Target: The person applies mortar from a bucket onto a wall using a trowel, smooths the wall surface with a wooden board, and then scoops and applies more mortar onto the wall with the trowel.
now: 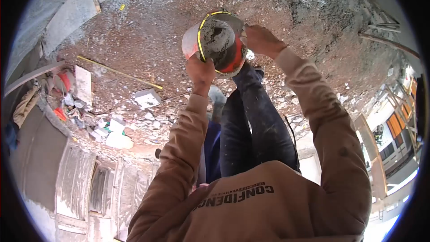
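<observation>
A person in a brown sweatshirt (251, 206) holds a bucket (191, 40) with two bare hands, in front of the body and above the rough ground (156, 31). The bucket is in the upper middle of the head view, and its mouth is turned towards the person, so that the inside can be seen. There is grey material (210, 42) on the inner surface, and a part of the wall is orange-red. A yellow band (199, 42) runs along the rim.

The left hand (200, 69) is on the near left part of the rim, with its fingers bent and gripping the edge. The right hand (264, 41) is on the right side of the bucket, with its fingers curled in against it; whether they pinch the rim itself or a handle, one cannot tell.

Just below the bucket are the dark trousers (268, 130) of the person. To the left, a long yellow strip (118, 71) lies aslant on the ground, and a pale block (148, 98) is near its lower end. A flat board (83, 84) lies farther left, and broken rubble (117, 130) is gathered below it. At the right edge of the view stands a wooden panel (371, 152).
</observation>
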{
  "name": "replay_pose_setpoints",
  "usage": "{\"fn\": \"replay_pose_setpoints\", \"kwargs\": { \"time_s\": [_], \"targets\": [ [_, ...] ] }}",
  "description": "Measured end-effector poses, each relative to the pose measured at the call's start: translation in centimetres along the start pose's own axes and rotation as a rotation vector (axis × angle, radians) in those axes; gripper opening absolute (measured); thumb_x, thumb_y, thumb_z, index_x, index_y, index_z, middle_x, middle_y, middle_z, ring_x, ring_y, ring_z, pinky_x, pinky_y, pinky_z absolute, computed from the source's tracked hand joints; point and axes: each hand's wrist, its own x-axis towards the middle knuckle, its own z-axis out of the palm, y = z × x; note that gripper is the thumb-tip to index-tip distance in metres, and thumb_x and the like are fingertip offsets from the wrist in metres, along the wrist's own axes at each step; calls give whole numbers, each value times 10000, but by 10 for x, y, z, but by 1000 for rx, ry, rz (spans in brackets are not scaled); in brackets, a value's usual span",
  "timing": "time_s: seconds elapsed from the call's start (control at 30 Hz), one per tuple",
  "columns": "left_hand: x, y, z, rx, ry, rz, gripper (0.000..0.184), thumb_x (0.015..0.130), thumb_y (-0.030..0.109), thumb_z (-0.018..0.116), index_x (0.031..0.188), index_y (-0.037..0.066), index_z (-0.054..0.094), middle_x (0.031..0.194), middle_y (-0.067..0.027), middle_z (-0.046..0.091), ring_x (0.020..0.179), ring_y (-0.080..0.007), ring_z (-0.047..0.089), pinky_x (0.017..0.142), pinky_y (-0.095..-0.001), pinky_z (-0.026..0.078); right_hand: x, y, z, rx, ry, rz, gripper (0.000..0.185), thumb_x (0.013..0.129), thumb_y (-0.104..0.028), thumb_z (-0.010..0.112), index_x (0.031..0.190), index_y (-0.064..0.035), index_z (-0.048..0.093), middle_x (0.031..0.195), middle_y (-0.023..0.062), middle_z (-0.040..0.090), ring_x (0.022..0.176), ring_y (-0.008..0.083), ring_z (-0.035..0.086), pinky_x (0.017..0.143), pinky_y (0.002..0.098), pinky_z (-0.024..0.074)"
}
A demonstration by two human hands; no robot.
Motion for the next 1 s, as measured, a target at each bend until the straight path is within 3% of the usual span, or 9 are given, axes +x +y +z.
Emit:
{"fn": "replay_pose_setpoints", "kwargs": {
  "time_s": [0.2, 0.3, 0.43, 0.57, 0.63, 0.8, 0.9, 0.93, 1.0],
  "targets": [
    [-50, 20, -187, 43, 21, 21, 228, 655, 111, 719, 819, -39, 670, 764, -235, 684, 724, -390, 686, 657, -442, 537, -40, -167, 9, 45, -37, -348, 257, 858, -204, 604, 992, 15, 603, 861, 164, 642, 808, 370, 644, 760, 451, 539],
    [-76, -3, -256, -20, 62, 30, 228, 670, 79, 681, 877, -18, 691, 772, -206, 694, 725, -366, 696, 673, -415, 542, -90, -206, -23, -272, 91, -762, 225, 856, -189, 584, 760, 4, 651, 877, 171, 617, 788, 336, 649, 637, 424, 542],
    [-98, -19, -322, -69, 66, -114, 225, 676, 67, 701, 869, -47, 689, 778, -210, 701, 730, -333, 710, 683, -403, 542, -94, -209, -42, -268, 189, -599, 269, 912, -212, 527, 840, 21, 641, 865, 189, 618, 795, 348, 644, 667, 461, 525],
    [-101, -14, -380, -98, 80, -106, 244, 675, 77, 732, 855, -78, 675, 772, -226, 696, 748, -337, 712, 687, -406, 538, -98, -311, -37, 784, -471, 134, 339, 965, -230, 454, 926, 65, 616, 908, 225, 620, 901, 380, 634, 773, 482, 489],
    [-80, -68, -385, -101, 129, -74, 269, 666, 111, 759, 838, -76, 669, 781, -218, 694, 767, -336, 706, 695, -418, 532, -113, -376, -76, 670, -492, 30, 390, 971, -277, 439, 1013, 80, 590, 978, 265, 628, 938, 415, 624, 840, 487, 474],
    [-53, -80, -457, -302, 2, 201, 303, 694, 22, 700, 985, -64, 677, 900, -213, 706, 862, -330, 704, 792, -405, 536, -105, -429, -62, 121, 312, -322, 413, 956, -286, 475, 913, 108, 589, 858, 240, 613, 787, 405, 617, 738, 471, 507],
    [-80, -24, -526, -178, -21, 174, 321, 692, 9, 679, 1006, -60, 686, 908, -188, 718, 875, -304, 707, 805, -386, 534, -56, -435, -10, 116, 249, -12, 340, 911, -233, 501, 805, 69, 615, 849, 249, 598, 767, 397, 606, 706, 484, 508],
    [-78, -38, -528, -200, -31, 213, 310, 692, 7, 679, 995, -59, 688, 899, -183, 719, 867, -298, 708, 795, -382, 533, -58, -450, -34, -367, -88, -420, 281, 913, -211, 494, 885, 36, 624, 874, 245, 593, 726, 368, 607, 655, 475, 512],
    [-44, -58, -526, -249, -28, 315, 288, 692, 4, 679, 973, -59, 692, 883, -174, 720, 852, -286, 709, 776, -374, 533, -36, -444, 5, -70, 271, -304, 247, 900, -204, 516, 941, 17, 620, 856, 220, 590, 673, 333, 592, 611, 447, 504]
  ]
}}
